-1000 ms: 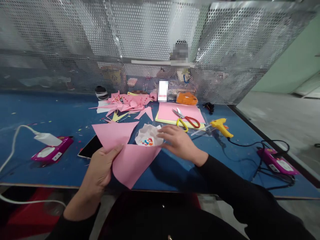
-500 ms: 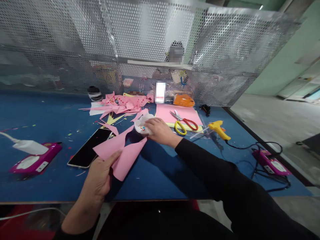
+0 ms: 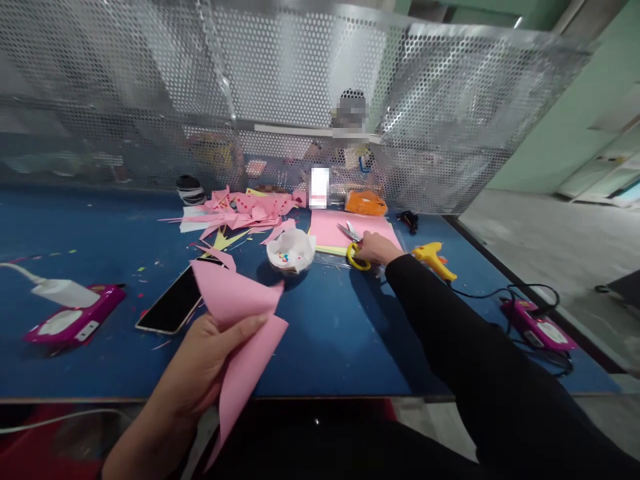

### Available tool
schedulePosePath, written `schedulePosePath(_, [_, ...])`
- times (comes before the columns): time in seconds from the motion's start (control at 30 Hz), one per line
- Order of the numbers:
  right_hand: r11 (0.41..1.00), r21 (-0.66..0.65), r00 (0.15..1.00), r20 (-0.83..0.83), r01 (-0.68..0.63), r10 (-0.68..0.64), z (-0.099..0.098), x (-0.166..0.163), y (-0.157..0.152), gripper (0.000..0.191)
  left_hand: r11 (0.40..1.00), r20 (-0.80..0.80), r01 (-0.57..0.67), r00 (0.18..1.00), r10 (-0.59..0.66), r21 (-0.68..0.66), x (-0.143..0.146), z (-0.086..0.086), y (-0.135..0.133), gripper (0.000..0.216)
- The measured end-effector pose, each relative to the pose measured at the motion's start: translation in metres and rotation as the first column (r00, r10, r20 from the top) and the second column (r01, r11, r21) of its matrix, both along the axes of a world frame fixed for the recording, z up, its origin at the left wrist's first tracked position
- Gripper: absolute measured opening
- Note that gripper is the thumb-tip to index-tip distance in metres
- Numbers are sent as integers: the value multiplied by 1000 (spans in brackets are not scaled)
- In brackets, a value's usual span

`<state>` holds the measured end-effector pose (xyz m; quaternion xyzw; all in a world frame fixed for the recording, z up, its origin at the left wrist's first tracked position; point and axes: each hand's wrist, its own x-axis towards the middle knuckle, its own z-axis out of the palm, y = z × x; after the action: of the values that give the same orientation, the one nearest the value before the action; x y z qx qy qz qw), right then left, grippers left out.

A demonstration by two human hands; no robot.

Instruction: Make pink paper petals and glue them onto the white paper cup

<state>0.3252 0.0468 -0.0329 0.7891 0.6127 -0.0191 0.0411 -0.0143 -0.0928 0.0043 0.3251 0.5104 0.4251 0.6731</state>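
Taking the bowl lined with crumpled white paper as the centre of the clock, the left hand stood at seven o'clock, pinching a curled sheet of pink paper between the thumb on top and the fingers underneath. The sheet was clear of the blue worktop, one end bent up towards the bowl and the other hanging down past the worktop's near edge. At three o'clock, the right hand was on the metal scissors with coloured handles, covering one handle while the yellow loop showed; whether its fingers had closed on them could not be told. The blades lay slightly apart over a stack of pink and yellow paper sheets at two o'clock. Small multicoloured pieces lay inside the bowl. A black flat phone rested at eight o'clock, pink paper cuttings were heaped between ten and eleven, and a crinkled orange packet sat farther out at two. Beyond the right hand, at three, lay a yellow plastic glue gun.
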Motion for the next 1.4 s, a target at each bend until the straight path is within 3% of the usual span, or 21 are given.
schedulePosePath(0.17, [998, 39, 999, 29, 42, -43, -3, 1, 3, 39, 972, 29, 234, 972, -234, -3, 22, 32, -20, 31])
schedulePosePath(0.27, [999, 25, 999, 16, 39, -40, -2, 5, 6, 38, 913, 92, 406, 909, -407, 28, 42, 37, -18, 36])
schedulePosePath(0.4, [999, 24, 1000, -10, 29, -29, -1, 5, 5, 38, 865, 165, 487, 850, -501, 119, 70, 10, 7, 47])
schedulePosePath(0.5, [999, 45, 998, -52, 30, -28, -1, 2, 1, 39, 927, -54, 366, 930, -363, 81, 76, -22, 27, 44])
schedulePosePath(0.6, [996, 83, 992, -126, 42, -31, 1, 0, -2, 40, 938, -179, 340, 929, -323, 73, 69, -45, 35, 41])
schedulePosePath(0.73, [983, 173, 960, -282, 60, -9, 16, 4, -8, 36, 936, -281, 341, 909, -307, 81, 57, -50, 31, 31])
schedulePosePath(0.83, [959, 275, 908, -415, 66, 57, 30, 5, -33, 36, 933, -291, 348, 905, -310, 87, 55, -48, 28, 31])
schedulePosePath(0.93, [930, 352, 804, -581, 105, 130, 33, -5, -87, 48, 937, -291, 338, 909, -300, 87, 56, -50, 27, 33])
schedulePosePath(1.0, [921, 360, 447, -855, 150, 262, 29, -16, -131, 49, 941, -283, 324, 915, -286, 96, 55, -52, 26, 34])
schedulePosePath(1.03, [937, 322, 318, -910, 137, 266, 26, -22, -153, 47, 942, -274, 319, 919, -282, 102, 55, -53, 25, 35])
schedulePosePath(1.1, [973, 229, 182, -959, 35, 219, 18, -31, -189, 47, 943, -243, 313, 929, -280, 110, 53, -53, 23, 39])
schedulePosePath(1.17, [987, 150, 199, -967, -59, 159, 12, -34, -212, 52, 948, -207, 299, 940, -272, 110, 51, -52, 21, 40])
schedulePosePath(1.33, [988, 28, 472, -876, -155, 99, 9, -26, -226, 57, 974, -124, 213, 972, -202, 81, 49, -53, 17, 41])
schedulePosePath(1.4, [976, 17, 530, -838, -216, 132, 11, -24, -224, 51, 982, -87, 177, 981, -171, 72, 50, -54, 17, 43])
